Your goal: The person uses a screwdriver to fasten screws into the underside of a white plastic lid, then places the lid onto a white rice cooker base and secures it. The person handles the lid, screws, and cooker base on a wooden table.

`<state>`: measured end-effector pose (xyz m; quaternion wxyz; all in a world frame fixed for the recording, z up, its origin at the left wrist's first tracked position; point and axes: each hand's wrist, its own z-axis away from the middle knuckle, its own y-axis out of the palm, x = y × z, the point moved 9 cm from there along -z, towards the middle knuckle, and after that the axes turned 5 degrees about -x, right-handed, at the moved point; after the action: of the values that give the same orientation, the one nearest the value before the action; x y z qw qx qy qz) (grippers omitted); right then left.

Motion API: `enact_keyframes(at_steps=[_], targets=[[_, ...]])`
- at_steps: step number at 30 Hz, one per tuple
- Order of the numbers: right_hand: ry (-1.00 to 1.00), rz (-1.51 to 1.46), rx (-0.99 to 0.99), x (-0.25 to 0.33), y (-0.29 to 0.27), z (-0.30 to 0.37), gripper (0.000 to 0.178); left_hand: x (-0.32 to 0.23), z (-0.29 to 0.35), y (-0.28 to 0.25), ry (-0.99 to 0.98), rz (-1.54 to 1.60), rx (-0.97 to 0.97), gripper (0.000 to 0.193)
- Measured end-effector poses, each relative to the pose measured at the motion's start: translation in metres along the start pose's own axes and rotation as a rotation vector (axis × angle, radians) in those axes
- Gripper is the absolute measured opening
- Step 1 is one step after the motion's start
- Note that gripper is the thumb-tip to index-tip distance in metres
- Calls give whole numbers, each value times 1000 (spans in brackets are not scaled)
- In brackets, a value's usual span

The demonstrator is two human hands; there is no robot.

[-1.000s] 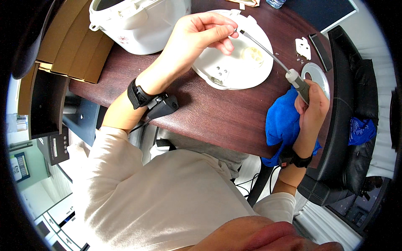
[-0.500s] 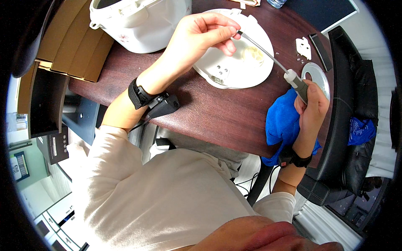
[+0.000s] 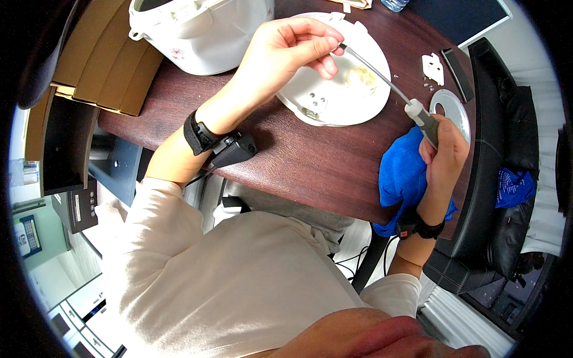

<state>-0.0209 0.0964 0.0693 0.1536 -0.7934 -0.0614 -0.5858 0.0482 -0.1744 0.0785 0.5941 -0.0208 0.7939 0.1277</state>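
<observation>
My right hand is wrapped round the grey-and-white handle of a screwdriver, whose long metal shaft slants up and left. Its dark tip meets the thumb and fingers of my left hand, which are pinched together; whatever small piece they may hold there cannot be made out. Beneath the shaft lies a round white plastic lid, with a yellowish round part near its middle and small metal screws toward its near edge. A blue cloth hangs over the table edge beside my right wrist.
A white rice cooker body stands at the far left of the dark wooden table, near brown cardboard. On the right lie a silver ring-shaped plate, a white plastic piece, a black strip and small screws.
</observation>
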Motion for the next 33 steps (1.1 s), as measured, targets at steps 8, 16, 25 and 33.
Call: enact_keyframes(at_steps=[8, 16, 25, 33], targets=[[99, 138, 257, -2, 23, 7, 24, -3, 1, -3, 23, -62, -4, 17], [169, 272, 512, -4, 51, 21, 20, -2, 1, 1, 31, 116, -12, 17], [214, 181, 576, -7, 66, 29, 17, -1, 2, 3, 7, 160, 20, 22], [262, 16, 531, -8, 61, 28, 14, -19, -1, -3, 107, -197, 14, 28]])
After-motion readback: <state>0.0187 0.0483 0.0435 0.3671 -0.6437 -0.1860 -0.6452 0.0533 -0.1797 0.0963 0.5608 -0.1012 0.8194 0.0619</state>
